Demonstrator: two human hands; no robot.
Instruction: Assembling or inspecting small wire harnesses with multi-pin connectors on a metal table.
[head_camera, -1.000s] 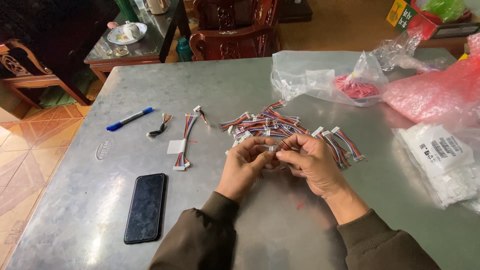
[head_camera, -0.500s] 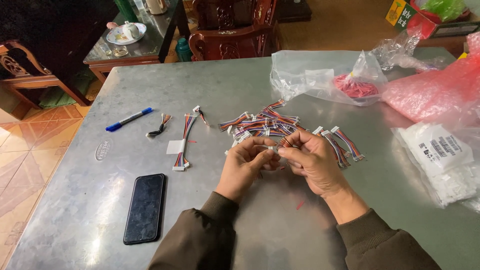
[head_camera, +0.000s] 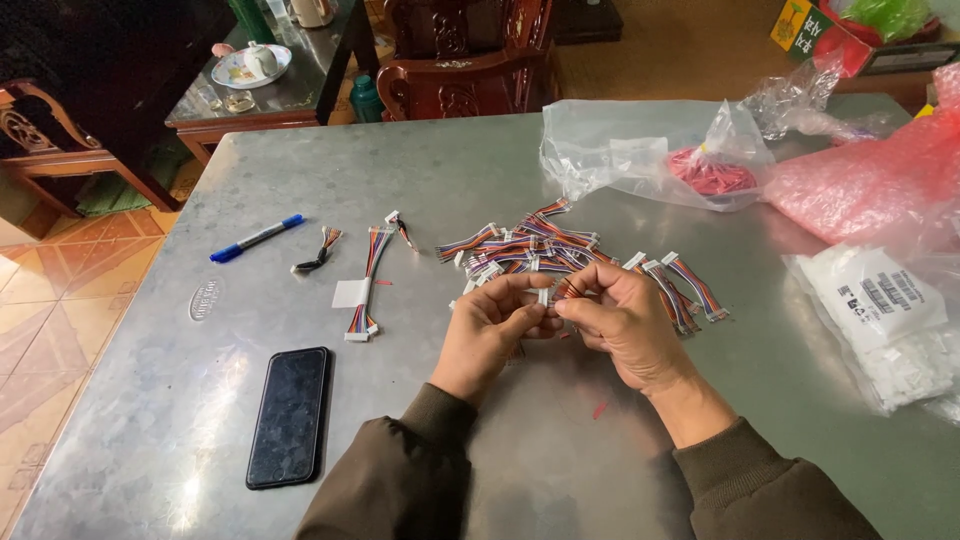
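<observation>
The metal table (head_camera: 560, 190) carries everything, so I'll place things from its near edge outward. Closest to that edge, toward the left side, a black phone (head_camera: 290, 415) lies flat with bare metal all round it. Just beyond the near edge's middle the two hands meet, forearms in dark brown sleeves angling inward. The left hand (head_camera: 490, 335) and the right hand (head_camera: 625, 320) are curled fingertip to fingertip, both pinched shut on a small white connector (head_camera: 545, 295) with short coloured wires; how tightly, I cannot tell.

Directly past the hands, at the table's centre, sits a pile of cable harnesses (head_camera: 525, 250), with a few more loose ones (head_camera: 685, 285) to its right. Left of the pile lies a single long harness (head_camera: 362, 285) with a white tag, then a small black-ended lead (head_camera: 315, 255) and a blue marker pen (head_camera: 255, 238), well apart from the phone.

Along the right edge lie a packet of white parts (head_camera: 885, 320) and pink bubble wrap (head_camera: 870, 180); toward the far edge, a clear plastic bag (head_camera: 640, 155) holding red bands.

Beyond the table's far edge stand a carved wooden chair (head_camera: 460, 60) and a side table (head_camera: 270, 90) with tea things, over a tiled floor (head_camera: 50, 310).
</observation>
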